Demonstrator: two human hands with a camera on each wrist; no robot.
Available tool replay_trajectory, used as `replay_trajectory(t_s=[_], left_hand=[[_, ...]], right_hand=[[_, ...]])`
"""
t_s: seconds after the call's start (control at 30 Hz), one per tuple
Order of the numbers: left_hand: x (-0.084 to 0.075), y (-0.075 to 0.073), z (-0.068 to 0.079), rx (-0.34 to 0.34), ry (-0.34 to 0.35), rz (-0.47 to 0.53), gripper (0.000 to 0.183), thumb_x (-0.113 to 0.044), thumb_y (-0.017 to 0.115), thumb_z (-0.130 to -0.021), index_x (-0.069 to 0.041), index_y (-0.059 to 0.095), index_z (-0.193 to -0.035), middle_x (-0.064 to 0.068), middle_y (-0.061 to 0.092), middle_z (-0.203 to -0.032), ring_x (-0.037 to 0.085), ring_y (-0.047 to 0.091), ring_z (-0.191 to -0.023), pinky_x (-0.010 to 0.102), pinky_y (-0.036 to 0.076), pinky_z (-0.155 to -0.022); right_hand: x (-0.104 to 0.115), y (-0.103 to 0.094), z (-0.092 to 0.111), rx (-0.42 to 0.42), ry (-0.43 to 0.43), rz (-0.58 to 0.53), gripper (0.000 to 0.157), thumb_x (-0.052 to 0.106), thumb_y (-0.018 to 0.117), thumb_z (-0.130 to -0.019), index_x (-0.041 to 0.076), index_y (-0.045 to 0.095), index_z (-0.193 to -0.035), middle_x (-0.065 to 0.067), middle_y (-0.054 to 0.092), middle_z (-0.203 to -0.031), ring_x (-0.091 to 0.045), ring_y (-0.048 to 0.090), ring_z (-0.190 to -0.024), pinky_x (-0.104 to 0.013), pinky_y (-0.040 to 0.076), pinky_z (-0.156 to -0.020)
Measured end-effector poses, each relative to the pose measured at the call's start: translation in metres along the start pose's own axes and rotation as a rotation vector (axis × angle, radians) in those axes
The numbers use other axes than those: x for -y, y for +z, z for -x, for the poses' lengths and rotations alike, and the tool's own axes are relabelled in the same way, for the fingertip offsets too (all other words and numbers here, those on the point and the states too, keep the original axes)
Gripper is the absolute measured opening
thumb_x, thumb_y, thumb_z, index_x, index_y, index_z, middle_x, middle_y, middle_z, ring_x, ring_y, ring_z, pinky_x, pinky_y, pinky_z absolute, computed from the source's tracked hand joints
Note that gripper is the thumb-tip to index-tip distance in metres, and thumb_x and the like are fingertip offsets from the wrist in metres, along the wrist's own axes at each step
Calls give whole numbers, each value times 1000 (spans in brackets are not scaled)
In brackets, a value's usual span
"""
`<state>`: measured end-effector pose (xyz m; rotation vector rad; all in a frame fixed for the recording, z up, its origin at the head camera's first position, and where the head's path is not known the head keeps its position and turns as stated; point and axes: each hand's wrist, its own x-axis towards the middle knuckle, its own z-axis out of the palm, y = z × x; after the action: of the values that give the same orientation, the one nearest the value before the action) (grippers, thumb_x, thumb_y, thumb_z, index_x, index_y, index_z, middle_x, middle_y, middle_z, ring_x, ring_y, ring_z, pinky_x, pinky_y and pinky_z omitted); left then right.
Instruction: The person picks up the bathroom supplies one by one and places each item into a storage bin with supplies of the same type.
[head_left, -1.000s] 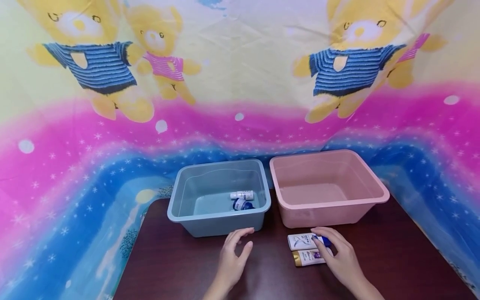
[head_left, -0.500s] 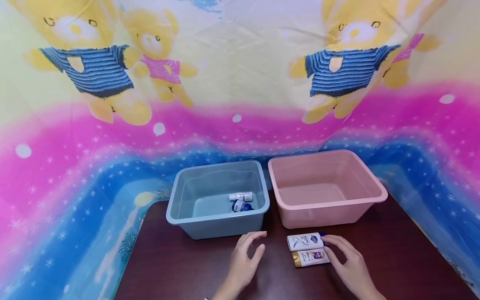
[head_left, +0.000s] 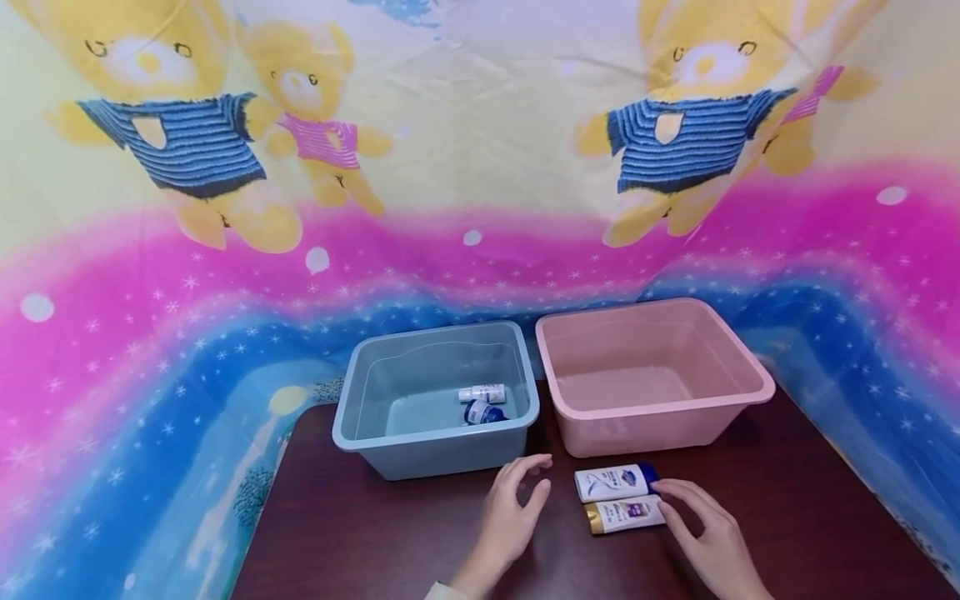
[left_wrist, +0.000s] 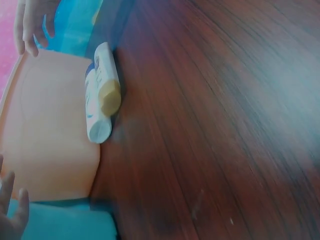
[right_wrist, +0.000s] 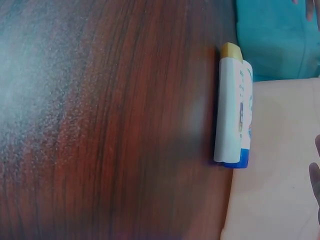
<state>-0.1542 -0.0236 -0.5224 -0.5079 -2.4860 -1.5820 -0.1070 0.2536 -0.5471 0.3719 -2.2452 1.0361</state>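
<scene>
Loosely, your left hand point(head_left: 508, 517), right hand point(head_left: 714, 535) are hovering, gripping nothing; blue-capped bottle point(head_left: 609, 482), gold-capped bottle point(head_left: 624, 514) are lying nearer right than left edge of tabletop point(head_left: 360, 525). Likely stiff, slippery: best be pinching mid-body.

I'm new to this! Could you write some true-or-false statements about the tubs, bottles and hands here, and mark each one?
1. A blue-capped white plastic bottle and a gold-capped white plastic bottle lie side by side on the dark-brown table. True.
2. In the head view, the grey-blue rectangular plastic tub stands left of the pink rectangular plastic tub. True.
3. The grey-blue tub holds nothing. False: a small white cylindrical container and a dark-blue, white-labelled container lie in it.
4. The person's bare right hand holds neither bottle. True.
5. The other hand grips the pink tub's rim. False: the bare left hand holds nothing.
</scene>
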Motion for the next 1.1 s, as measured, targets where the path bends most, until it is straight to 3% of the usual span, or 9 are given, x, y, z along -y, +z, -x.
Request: replay_trajectory(t_s=[0.17,0.3,0.47,0.7,0.83,0.97,1.1], left_hand=[[-3,11,-9,-2,-67,18,29,-22,64,-97,-29,65,-125,-17,65,-115,15,58,-108,33,49,-89],[-2,18,-16,-23,-75,37,30,-19,65,-96,-28,66,-124,-16,65,-115,16,59,-108,37,49,-89],[-1,25,-26,-61,-125,121,32,-15,65,-96,-27,65,-126,-15,66,-115,20,59,-108,36,48,-89],[-3,34,-40,-82,-197,224,35,-19,66,-96,-20,62,-131,-11,67,-115,21,60,-108,45,47,-90],[-3,39,-46,-105,-206,259,35,-20,66,-96,-19,62,-130,-7,68,-115,17,61,-105,40,48,-86],[-2,45,-50,-125,-196,317,34,-19,67,-95,-14,63,-128,0,69,-114,18,61,-101,28,49,-80],[-4,49,-55,-143,-194,352,32,-20,66,-95,-10,64,-126,3,69,-113,17,61,-98,25,48,-78]], right_hand=[[-3,0,3,23,31,10,42,-15,75,-75,7,72,-111,-2,67,-109,8,52,-111,-7,33,-96],[-5,-1,5,27,36,19,41,-14,76,-74,6,72,-110,-2,67,-109,8,52,-110,-7,33,-96],[-6,-3,6,12,55,27,43,-15,76,-74,8,72,-110,-1,67,-109,9,52,-110,-7,33,-96],[-3,-5,10,14,150,79,39,-9,77,-78,13,72,-109,1,67,-108,13,50,-107,-3,30,-94],[-2,-5,12,8,175,82,37,-8,77,-78,14,73,-109,0,67,-107,13,50,-105,-3,30,-93],[-3,-5,13,2,148,73,40,-10,77,-77,14,73,-108,0,67,-106,13,50,-106,-3,30,-93],[-2,-4,13,-3,124,66,41,-12,77,-76,13,73,-108,-1,68,-105,13,51,-106,-3,30,-94]])
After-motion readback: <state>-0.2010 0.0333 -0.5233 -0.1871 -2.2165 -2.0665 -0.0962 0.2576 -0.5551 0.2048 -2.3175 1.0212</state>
